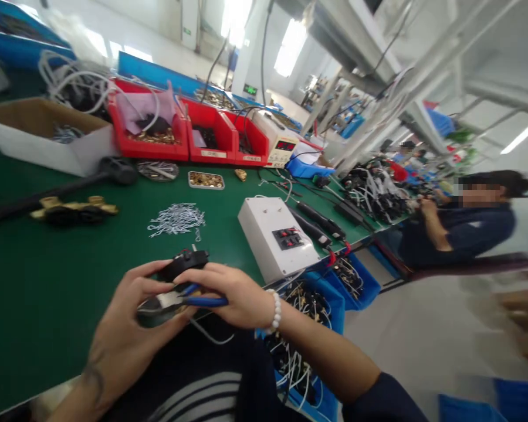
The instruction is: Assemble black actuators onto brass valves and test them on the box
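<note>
My left hand is closed round a black part with a thin white wire trailing below it. The fingers of my right hand grip blue-handled pliers and also reach the black part. The plier head points left between my two hands; exactly what its jaws meet cannot be made out. Just beyond my hands, a pile of silvery wire clips lies on the green tabletop, one clip apart from the rest. Brass fittings with black parts rest to the left.
Red bins, a white carton and a small tray of brass pieces line the back. A grey-white switch box and electric screwdrivers stand right. Blue crates sit below the edge. A co-worker sits further right.
</note>
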`<state>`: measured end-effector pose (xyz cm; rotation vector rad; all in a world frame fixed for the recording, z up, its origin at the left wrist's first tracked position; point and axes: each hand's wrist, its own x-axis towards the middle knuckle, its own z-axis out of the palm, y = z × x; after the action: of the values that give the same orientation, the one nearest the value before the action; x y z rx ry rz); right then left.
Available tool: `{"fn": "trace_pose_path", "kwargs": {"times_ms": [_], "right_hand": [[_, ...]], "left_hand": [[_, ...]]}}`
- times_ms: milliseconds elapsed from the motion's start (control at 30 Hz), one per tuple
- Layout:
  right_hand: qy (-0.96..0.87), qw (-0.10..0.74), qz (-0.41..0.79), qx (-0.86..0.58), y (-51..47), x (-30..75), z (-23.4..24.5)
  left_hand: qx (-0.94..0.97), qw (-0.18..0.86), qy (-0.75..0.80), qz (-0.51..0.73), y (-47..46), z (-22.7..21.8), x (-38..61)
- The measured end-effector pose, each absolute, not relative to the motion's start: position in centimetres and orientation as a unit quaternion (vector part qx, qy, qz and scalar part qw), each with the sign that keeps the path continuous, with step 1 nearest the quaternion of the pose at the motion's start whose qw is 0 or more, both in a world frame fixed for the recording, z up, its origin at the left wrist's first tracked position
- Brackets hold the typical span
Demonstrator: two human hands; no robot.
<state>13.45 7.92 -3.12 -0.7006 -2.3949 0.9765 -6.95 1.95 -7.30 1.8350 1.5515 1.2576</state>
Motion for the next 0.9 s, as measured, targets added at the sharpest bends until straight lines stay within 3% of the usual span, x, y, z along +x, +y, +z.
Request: {"fn": "trace_pose_path", "kwargs": {"times_ms": [200,333,400,500,533,733,767,900], "right_hand": [[-0.837,0.279,0.34,-0.325,7.4,14.2,-2.3],[-0.771,0.421,0.16,-0.451,7.4,15.7,-1.7],[-0.794,0.388,0.089,-0.459,7.5,16.3,-1.8],[-0.878,0.229,0.064,-0.416,7.5,16.7,-1.6],[-0.885,0.215,0.066,-0.408,7.5,16.8,-1.3],[-0.783,0.422,0.018,-0.456,7.1,16.8,-0.5],[-0.798,0.401,0.015,-0.449,7.1,16.7,-0.7],[-0.907,0.177,0.036,-0.38,7.6,16.3,-0.6]], "left_hand": [[0.655,0.231,0.532,0.485,2.5,-5.5,-5.5],[0.642,0.245,0.523,0.504,2.6,-5.7,-5.4],[0.634,0.249,0.524,0.512,2.6,-5.9,-5.4],[0.628,0.258,0.519,0.519,2.6,-6.1,-5.5],[0.626,0.259,0.518,0.522,2.6,-6.1,-5.5],[0.625,0.257,0.519,0.524,2.6,-6.0,-5.5],[0.626,0.253,0.521,0.522,2.6,-6.0,-5.5],[0.654,0.21,0.52,0.509,2.5,-6.0,-5.5]]}}
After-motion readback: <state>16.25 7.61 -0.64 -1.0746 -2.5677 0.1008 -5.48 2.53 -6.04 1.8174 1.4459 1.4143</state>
